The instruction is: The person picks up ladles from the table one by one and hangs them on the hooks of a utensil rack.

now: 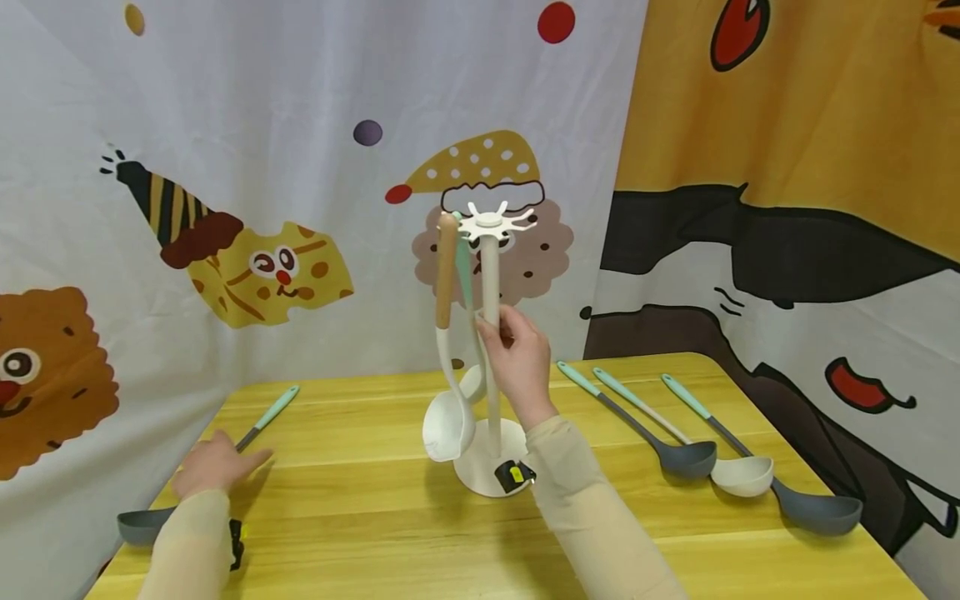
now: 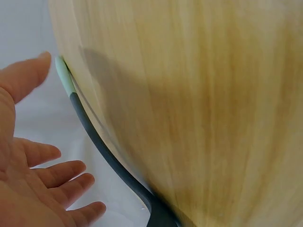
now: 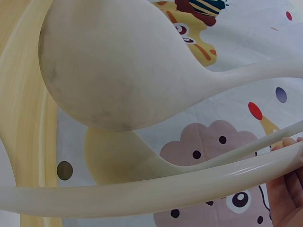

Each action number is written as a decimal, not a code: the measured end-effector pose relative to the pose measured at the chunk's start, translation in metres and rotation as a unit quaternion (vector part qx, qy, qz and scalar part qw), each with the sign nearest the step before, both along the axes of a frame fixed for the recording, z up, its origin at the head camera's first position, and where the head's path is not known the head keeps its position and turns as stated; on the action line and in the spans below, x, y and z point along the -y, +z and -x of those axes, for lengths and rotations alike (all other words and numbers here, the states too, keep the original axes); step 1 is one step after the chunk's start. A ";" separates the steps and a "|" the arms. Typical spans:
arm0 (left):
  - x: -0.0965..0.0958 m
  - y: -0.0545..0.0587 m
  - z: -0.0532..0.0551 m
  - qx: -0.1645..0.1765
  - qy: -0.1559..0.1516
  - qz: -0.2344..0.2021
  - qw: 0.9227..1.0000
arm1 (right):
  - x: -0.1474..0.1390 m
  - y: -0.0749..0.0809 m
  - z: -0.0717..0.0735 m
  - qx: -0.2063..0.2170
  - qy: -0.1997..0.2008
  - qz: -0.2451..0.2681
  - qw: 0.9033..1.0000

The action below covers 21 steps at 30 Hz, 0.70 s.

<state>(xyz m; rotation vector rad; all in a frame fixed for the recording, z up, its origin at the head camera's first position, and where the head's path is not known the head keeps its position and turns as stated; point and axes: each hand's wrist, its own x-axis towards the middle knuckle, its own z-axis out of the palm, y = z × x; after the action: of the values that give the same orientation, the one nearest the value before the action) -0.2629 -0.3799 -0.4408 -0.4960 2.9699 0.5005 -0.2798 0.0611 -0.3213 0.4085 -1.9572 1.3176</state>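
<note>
A cream utensil stand (image 1: 490, 275) with a round base and a hooked top stands mid-table. My right hand (image 1: 519, 364) grips its pole between thumb and fingers, partway up. From its left side hang a white ladle (image 1: 447, 421) with a wooden handle and, behind it, a mint-handled cream ladle (image 1: 473, 383). In the right wrist view the white ladle's bowl (image 3: 113, 66) fills the upper part, above the pole (image 3: 142, 194). My left hand (image 1: 213, 465) is spread over a dark grey ladle (image 2: 99, 142) with a mint handle, fingers straight and apart from it.
At the right of the wooden table (image 1: 337, 517) lie a grey ladle (image 1: 686, 460), a cream ladle (image 1: 742, 477) and another grey ladle (image 1: 821, 510), all with mint handles pointing to the back. A printed cartoon curtain (image 1: 262, 83) hangs right behind the table.
</note>
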 end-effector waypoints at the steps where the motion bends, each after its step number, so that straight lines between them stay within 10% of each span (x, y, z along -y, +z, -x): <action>1: 0.001 0.000 -0.001 -0.001 0.000 0.000 1.000 | 0.000 0.000 0.000 0.000 0.000 0.000 1.000; 21: 0.013 -0.005 -0.010 -0.011 -0.015 0.011 1.000 | 0.000 0.001 -0.001 -0.004 0.005 0.002 1.000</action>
<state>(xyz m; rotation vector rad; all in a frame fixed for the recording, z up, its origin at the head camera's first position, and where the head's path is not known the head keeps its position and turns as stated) -0.2530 -0.3934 -0.4455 -0.4503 3.0026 0.4733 -0.2788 0.0608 -0.3202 0.4214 -1.9473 1.3244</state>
